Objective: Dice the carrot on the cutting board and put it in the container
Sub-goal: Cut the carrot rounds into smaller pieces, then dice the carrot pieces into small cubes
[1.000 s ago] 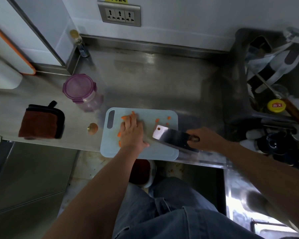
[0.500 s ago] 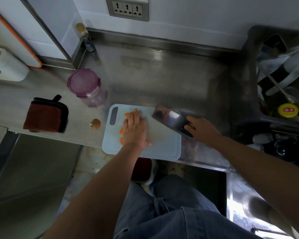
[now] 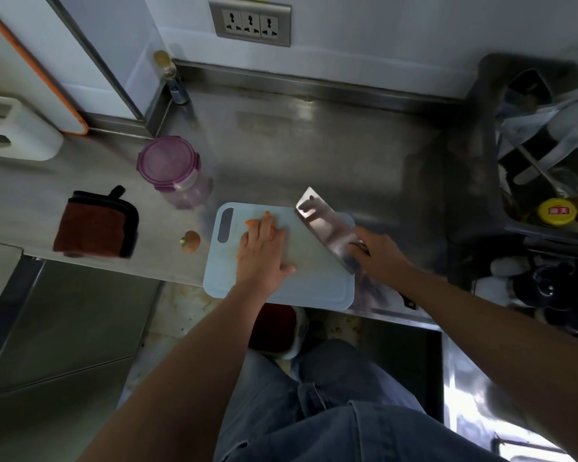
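Observation:
A pale blue cutting board [image 3: 317, 281] lies at the counter's front edge. My left hand [image 3: 262, 253] rests flat on its left half, fingers straight, covering most of the orange carrot pieces [image 3: 252, 222]; a few peek out at the fingertips. My right hand [image 3: 376, 256] grips the handle of a steel cleaver [image 3: 324, 225], whose blade lies slanted over the board's right side, tip toward the far edge. A clear container with a purple lid [image 3: 171, 168] stands shut on the counter, behind and left of the board.
A folded brown cloth [image 3: 96, 225] and a small carrot end [image 3: 190, 241] lie left of the board. A bottle [image 3: 171, 76] stands in the back corner. A dark rack of utensils [image 3: 547, 145] fills the right side. A red bin [image 3: 274, 326] sits below the counter edge.
The cleaver swept from the board's near right to its far right edge, and the loose carrot bits on the right side are gone. My left hand stayed flat over the carrot pile.

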`<state>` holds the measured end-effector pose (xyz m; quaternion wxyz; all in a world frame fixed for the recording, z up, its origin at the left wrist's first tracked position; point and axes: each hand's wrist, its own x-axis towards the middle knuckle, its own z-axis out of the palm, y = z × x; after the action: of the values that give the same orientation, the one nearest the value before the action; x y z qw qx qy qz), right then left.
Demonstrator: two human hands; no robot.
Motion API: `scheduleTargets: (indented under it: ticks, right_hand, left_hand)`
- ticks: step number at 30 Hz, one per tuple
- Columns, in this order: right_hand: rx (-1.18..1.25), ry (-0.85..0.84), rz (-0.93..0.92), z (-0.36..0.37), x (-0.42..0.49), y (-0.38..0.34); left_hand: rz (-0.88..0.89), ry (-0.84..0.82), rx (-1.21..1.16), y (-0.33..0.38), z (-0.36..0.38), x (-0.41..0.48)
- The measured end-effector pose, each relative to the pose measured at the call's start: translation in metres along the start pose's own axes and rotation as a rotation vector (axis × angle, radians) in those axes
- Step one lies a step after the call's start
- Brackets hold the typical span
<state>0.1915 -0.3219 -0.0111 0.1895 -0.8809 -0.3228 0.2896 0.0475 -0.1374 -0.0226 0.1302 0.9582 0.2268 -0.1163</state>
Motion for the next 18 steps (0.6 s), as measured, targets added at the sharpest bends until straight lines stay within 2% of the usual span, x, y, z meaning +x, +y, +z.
scheduleTargets:
  ticks: [3, 5, 12, 18]
  right_hand:
    - [0.009, -0.012, -0.028, 0.009, 0.002, -0.012]
    - [0.035, 0.020, 0.013, 0.015, 0.004, -0.018]
    - [0.303, 0.018, 0.140, 0.036, 0.016, -0.045]
    - [0.315, -0.014, 0.183, 0.050, 0.016, -0.055]
  left_hand:
    - [-0.061, 0.146, -0.063, -0.013, -0.007, -0.005]
    - [-0.143, 0.166, -0.101, -0.025, -0.011, -0.009]
    - [-0.222, 0.066, -0.230, -0.058, -0.010, -0.023]
    - [-0.204, 0.037, -0.220, -0.062, -0.006, -0.018]
